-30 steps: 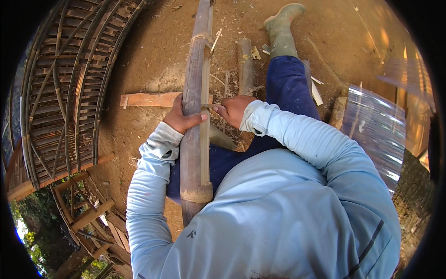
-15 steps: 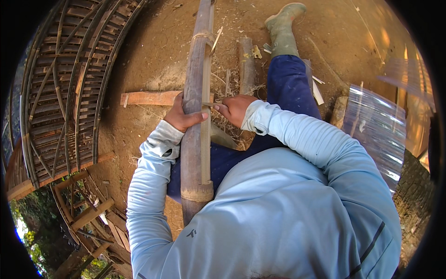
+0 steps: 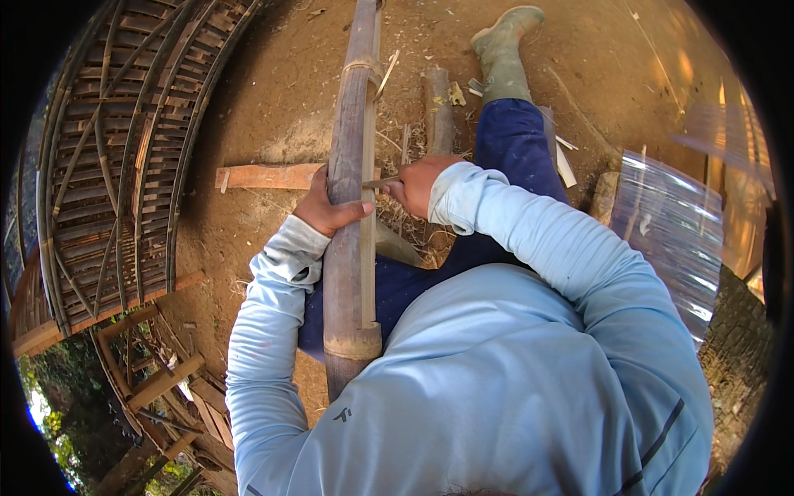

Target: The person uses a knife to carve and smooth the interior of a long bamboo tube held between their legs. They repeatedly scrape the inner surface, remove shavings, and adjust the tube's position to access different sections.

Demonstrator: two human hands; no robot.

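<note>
A long brown bamboo pole (image 3: 343, 273) runs from the far edge of the view down across my lap. A pale strip along its right side is cut away, ending in a step just above the near node. My left hand (image 3: 324, 207) is closed round the pole, its thumb across the top. In my right hand (image 3: 423, 186), closed, is a narrow knife-like tool (image 3: 382, 182); its tip meets the cut right edge of the pole. The fingers hide most of the tool. Farther up, a thin curled sliver (image 3: 387, 74) sticks out from the pole by the far node.
A reddish board (image 3: 269, 176) lies crosswise under the pole. Beyond my right hand lies a short log (image 3: 438, 116), with shavings around it. My booted leg (image 3: 503, 66) stretches out on the right. Clear corrugated sheets (image 3: 666, 223) stand right; a slatted bamboo frame (image 3: 124, 149) is left.
My right hand has shifted slightly toward me and turned a little, the tool still at the pole's edge. The left hand and the pole have hardly moved.
</note>
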